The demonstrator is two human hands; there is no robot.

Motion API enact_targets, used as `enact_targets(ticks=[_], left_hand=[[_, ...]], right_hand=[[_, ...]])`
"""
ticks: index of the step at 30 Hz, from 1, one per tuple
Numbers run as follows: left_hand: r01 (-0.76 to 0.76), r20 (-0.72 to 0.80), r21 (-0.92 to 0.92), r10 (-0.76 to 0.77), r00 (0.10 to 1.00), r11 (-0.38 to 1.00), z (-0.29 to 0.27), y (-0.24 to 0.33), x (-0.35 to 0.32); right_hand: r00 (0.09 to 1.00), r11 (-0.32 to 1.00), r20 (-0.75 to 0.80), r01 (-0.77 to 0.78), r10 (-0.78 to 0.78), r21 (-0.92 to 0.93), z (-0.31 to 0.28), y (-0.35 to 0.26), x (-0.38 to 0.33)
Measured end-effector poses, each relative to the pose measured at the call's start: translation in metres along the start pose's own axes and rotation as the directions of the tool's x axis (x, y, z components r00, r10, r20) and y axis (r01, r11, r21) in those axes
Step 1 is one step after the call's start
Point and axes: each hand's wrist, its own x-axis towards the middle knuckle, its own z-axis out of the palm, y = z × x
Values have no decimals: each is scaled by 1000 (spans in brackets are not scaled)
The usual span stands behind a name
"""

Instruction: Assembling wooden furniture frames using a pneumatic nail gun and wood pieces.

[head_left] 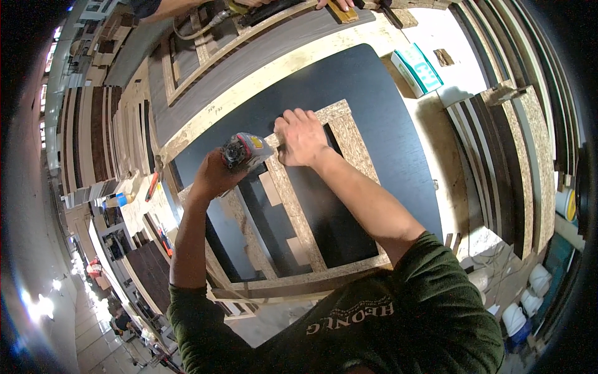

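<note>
My left hand (215,174) is wrapped round a grey nail gun (248,151) with a red and yellow label. The tool's front end is at the top edge of a particleboard frame (293,215), close to my other hand. My right hand (300,138) is closed over that frame's upper rail, where a slat meets it, with its fingers curled down. Made of several strips with gaps between them, the frame lies on a large black panel (389,112) with rounded corners. My left palm and the tool's handle are partly hidden.
Across the bench, another person's hand (339,5) is near a second wooden frame (177,68) on a grey panel. A white and teal box (417,70) lies at the right. Stacked boards (498,168) stand on the right, more boards (93,137) on the left, beside an orange-handled tool (152,187).
</note>
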Motion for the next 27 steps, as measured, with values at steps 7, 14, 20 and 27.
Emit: enact_targets(ticks=[7,14,20,27], left_hand=[[482,78,14,-481,873,876,-13,64,-27],[355,-31,-85,-359,933,931,-20,64,-89],[323,1,-66,-324,946,944,-4,74,-99],[333,2,-16,-333,943,943,-7,89,-93]], right_hand=[[994,984,86,55,-71,169,-2,19,-5],[895,936,-297,-275,332,218,-45,96,-72],[926,956,-252,-249,281,154,-38,91,-83],[914,938,-282,-216,292,270,-35,98,-87]])
